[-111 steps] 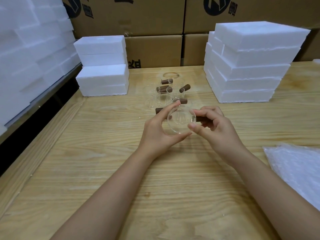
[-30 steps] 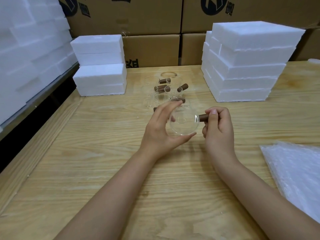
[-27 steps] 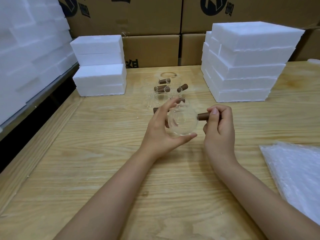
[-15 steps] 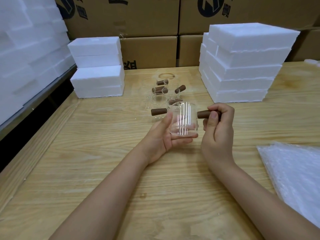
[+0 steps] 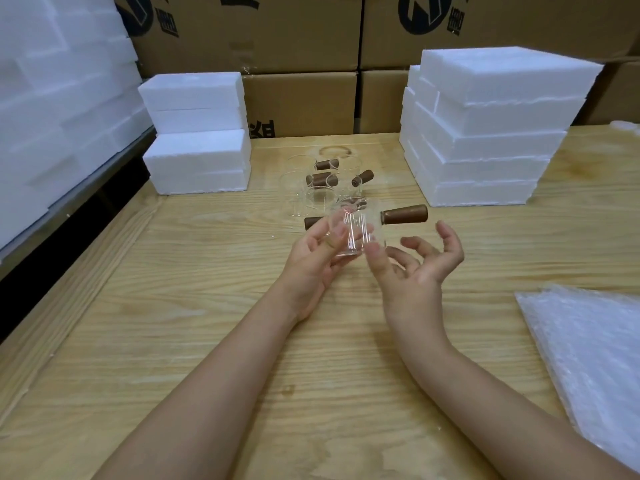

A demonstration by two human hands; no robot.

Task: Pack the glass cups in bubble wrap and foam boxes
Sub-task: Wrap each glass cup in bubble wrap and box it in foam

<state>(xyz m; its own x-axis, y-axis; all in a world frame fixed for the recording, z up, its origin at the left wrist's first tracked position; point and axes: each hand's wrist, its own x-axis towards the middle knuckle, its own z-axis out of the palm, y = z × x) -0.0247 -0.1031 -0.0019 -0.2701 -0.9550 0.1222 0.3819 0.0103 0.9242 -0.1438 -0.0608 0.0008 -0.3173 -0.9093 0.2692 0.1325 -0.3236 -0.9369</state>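
The right hand has let go of the brown handle and spreads open, leaving the left hand alone gripping the glass cup

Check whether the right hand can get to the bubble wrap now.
Probably yes: the right hand is open and empty, and only bare table lies between it and the bubble wrap on that same side; the left hand holds the glass cup.
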